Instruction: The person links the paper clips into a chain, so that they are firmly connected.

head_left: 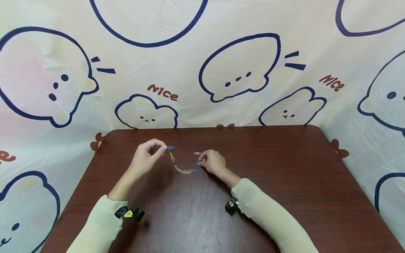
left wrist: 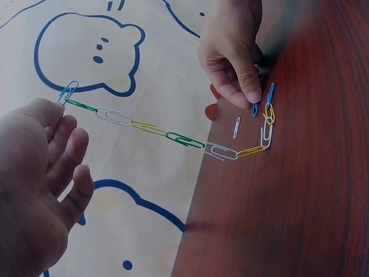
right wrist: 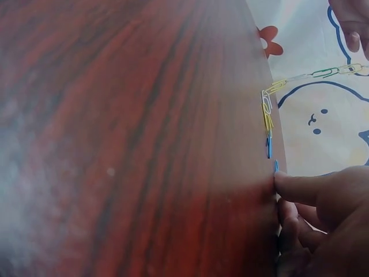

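Observation:
A chain of linked paper clips (left wrist: 185, 140) in blue, green, white and yellow hangs from my left hand (head_left: 148, 156). Thumb and finger of that hand pinch the blue paper clip (left wrist: 69, 91) at its upper end. The lower end, with another blue paper clip (left wrist: 270, 94), curves down to the table. My right hand (head_left: 213, 162) is low over the table, right of the chain. It pinches a separate loose blue paper clip (right wrist: 276, 166), partly hidden by the thumb and apart from the chain. A loose white paper clip (head_left: 197, 153) lies just behind the right hand.
Under both hands is a dark brown wooden table (head_left: 278, 158). A pale cloth (head_left: 190, 70) with cartoon outlines hangs behind the table and at its sides. Small black cameras sit at the left cuff (head_left: 129, 213) and right cuff (head_left: 232, 205).

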A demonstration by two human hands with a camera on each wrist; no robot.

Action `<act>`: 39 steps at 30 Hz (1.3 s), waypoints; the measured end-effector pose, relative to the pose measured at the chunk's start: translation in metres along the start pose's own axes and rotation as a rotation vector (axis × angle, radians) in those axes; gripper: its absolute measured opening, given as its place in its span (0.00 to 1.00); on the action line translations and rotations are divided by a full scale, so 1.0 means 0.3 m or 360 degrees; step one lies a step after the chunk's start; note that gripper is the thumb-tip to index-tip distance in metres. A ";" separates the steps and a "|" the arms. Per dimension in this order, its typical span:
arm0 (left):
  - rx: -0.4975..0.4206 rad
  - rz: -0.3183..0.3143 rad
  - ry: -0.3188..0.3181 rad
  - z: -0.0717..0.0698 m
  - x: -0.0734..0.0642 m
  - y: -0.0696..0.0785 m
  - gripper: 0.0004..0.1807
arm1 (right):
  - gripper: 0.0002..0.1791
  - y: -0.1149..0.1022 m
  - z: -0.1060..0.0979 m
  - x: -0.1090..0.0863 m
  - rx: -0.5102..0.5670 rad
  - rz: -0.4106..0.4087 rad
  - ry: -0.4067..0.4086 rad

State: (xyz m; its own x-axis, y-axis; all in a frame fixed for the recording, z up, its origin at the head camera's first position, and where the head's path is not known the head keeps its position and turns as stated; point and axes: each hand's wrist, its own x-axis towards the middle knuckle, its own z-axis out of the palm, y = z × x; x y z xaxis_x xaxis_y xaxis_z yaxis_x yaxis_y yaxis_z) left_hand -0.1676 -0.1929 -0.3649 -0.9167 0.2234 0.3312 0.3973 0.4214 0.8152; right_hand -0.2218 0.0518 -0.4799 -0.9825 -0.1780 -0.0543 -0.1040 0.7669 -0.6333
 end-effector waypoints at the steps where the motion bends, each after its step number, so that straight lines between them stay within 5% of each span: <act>1: 0.0003 -0.0003 -0.0002 0.000 0.000 0.001 0.03 | 0.03 -0.001 0.000 0.000 -0.0004 0.0000 -0.0005; 15: 0.0018 0.0011 -0.0008 0.004 0.001 -0.007 0.03 | 0.06 -0.007 -0.013 0.004 -0.0107 -0.0053 -0.0095; 25: 0.0027 0.0014 -0.0007 0.002 0.001 -0.007 0.03 | 0.04 0.025 -0.055 0.010 0.0261 -0.0225 -0.0158; 39: 0.0036 0.0010 -0.0004 0.000 0.004 -0.006 0.03 | 0.02 -0.017 -0.175 -0.016 0.0692 -0.0286 -0.0133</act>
State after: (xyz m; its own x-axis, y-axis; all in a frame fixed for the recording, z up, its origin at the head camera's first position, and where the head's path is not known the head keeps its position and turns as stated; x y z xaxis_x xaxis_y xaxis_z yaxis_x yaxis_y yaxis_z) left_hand -0.1694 -0.1933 -0.3660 -0.9141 0.2282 0.3351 0.4038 0.4399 0.8021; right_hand -0.2247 0.0810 -0.4360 -0.9374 -0.3465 0.0351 -0.1792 0.3934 -0.9017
